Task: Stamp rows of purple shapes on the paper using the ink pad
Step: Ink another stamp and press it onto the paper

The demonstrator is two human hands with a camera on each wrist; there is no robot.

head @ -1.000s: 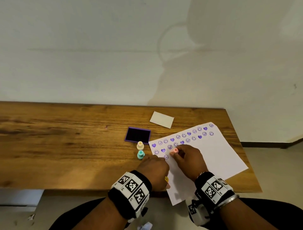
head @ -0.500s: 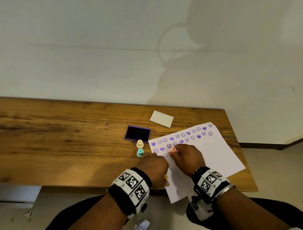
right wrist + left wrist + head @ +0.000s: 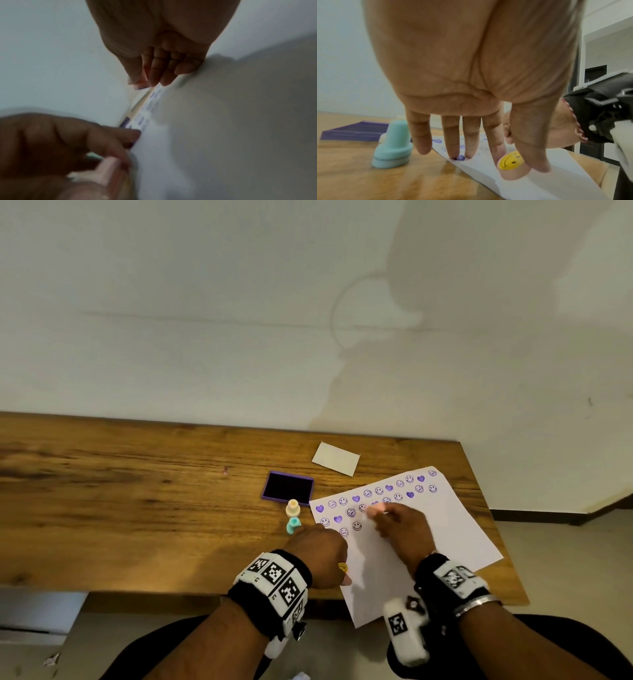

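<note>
The white paper (image 3: 435, 529) lies at the table's right end with two long rows of purple hearts and smileys and a short third row. My right hand (image 3: 378, 517) pinches a small pink stamp (image 3: 374, 510) just above the paper, beside the newest smiley print (image 3: 357, 525); in the blurred right wrist view its purple base (image 3: 140, 87) shows below the fingertips. My left hand (image 3: 323, 549) presses straight fingers (image 3: 452, 142) on the paper's left edge, while its thumb pinches a pink stamp with a yellow smiley cap (image 3: 511, 162). The purple ink pad (image 3: 287, 487) lies open to the left.
A cream stamp (image 3: 293, 507) and a teal stamp (image 3: 293, 524) stand between the ink pad and the paper, close to my left fingers. A small white card (image 3: 335, 458) lies behind the paper. The wooden table (image 3: 137, 508) stretches bare to the left; its right edge is near.
My right hand has lifted the pink stamp off the paper and drawn it slightly right, uncovering a fresh smiley print in the third row. The left hand stays pressed on the paper.
</note>
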